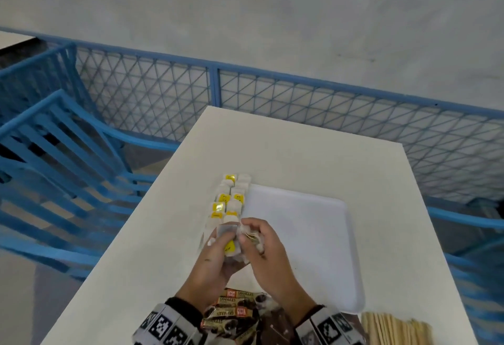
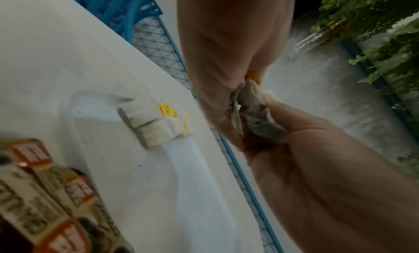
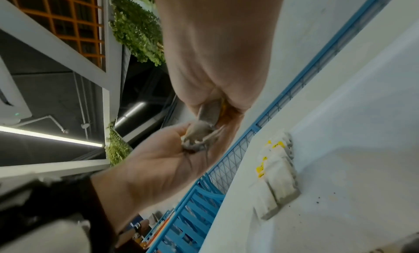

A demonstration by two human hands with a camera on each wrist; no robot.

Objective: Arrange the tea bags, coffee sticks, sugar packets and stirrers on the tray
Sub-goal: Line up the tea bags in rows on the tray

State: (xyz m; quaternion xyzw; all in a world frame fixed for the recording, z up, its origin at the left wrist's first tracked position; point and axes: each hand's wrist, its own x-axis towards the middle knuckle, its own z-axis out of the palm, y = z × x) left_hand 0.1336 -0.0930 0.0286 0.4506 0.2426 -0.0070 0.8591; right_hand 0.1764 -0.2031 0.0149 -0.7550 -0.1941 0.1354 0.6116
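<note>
Both hands meet over the tray's [image 1: 313, 235] near left edge and hold a small bunch of tea bags [image 1: 231, 247] between them. My left hand [image 1: 227, 238] grips the bunch from the left, and my right hand [image 1: 252, 237] pinches the bags and their strings [image 3: 199, 133] from the right. A double row of tea bags with yellow tags [image 1: 230, 200] lies along the tray's left side. Brown coffee sticks [image 1: 234, 309] are piled under my wrists. Wooden stirrers [image 1: 395, 328] lie at the near right. I see no sugar packets.
The white table [image 1: 300, 148] is narrow, with its left edge close to the tea bag row. Blue slatted chairs [image 1: 54, 154] stand to the left, and a blue mesh fence [image 1: 300, 99] runs behind the table. Dark specks dot the tray floor [image 2: 145, 165].
</note>
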